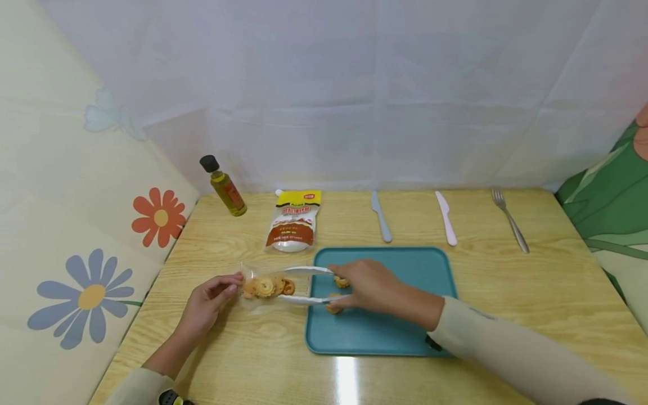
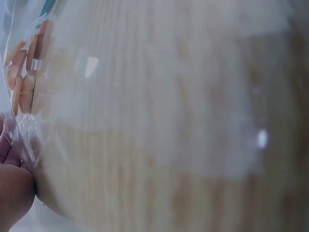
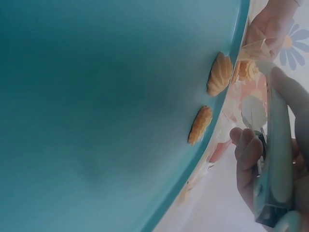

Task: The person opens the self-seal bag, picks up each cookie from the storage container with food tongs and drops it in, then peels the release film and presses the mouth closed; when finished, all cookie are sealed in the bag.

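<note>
My left hand [image 1: 205, 306] pinches the closed left end of a clear plastic bag [image 1: 250, 307] with several round golden cookies [image 1: 264, 287] in it. In the left wrist view the cookies [image 2: 29, 94] stand on edge behind the film. My right hand [image 1: 372, 287] grips a pair of white-armed tongs [image 1: 306, 270] with the arms spread. Their far ends reach left into the bag beside the cookies. Below the right hand, a fluted cookie [image 1: 341, 282] and a second cookie [image 1: 334, 307] lie at the left side of a teal tray [image 1: 395, 334].
Behind the bag lies a yellow and brown food packet [image 1: 293, 222], and an oil bottle [image 1: 228, 191] stands at the back left. A grey knife [image 1: 382, 218], a pink knife [image 1: 446, 219] and a fork [image 1: 510, 220] lie in a row behind the tray.
</note>
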The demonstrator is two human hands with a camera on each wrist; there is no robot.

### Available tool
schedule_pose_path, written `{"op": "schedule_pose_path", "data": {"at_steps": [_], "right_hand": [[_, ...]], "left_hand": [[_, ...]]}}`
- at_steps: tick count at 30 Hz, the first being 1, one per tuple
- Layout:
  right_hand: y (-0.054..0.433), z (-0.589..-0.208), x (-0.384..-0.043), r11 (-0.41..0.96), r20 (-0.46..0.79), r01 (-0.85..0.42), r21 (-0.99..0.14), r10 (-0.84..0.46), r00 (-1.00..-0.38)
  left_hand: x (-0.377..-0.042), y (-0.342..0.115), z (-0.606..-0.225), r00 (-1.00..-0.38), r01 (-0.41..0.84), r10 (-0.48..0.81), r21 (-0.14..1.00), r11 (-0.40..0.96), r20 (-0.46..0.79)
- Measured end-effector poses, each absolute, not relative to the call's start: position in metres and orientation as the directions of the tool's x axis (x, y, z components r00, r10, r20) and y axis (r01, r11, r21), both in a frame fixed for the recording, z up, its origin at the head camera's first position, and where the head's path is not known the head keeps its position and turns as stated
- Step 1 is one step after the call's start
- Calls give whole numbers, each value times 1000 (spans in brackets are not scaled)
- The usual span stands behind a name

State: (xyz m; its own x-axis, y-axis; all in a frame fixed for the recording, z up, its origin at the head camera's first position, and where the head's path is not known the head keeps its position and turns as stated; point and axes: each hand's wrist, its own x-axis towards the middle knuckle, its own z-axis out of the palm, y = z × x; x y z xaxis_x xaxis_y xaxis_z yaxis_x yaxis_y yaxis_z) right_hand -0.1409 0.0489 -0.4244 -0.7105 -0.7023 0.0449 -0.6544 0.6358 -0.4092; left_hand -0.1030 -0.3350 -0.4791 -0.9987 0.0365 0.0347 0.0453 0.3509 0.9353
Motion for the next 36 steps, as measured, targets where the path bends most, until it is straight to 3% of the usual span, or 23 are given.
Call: {"op": "schedule_pose_path", "data": {"at_steps": [10, 20, 36], "right_hand": [[74, -427, -132, 643, 84, -666, -378, -692, -717], [92, -432, -120, 664, 39, -636, -392, -679, -733], [118, -445, -105, 652, 126, -682, -331, -686, -717]], "left_hand": [[-104, -336, -479, -1000, 20, 29, 935, 353, 10], [-103, -336, -478, -999, 17, 32, 937, 348, 7], [-103, -336, -478, -999, 22, 33, 934, 358, 11]]}}
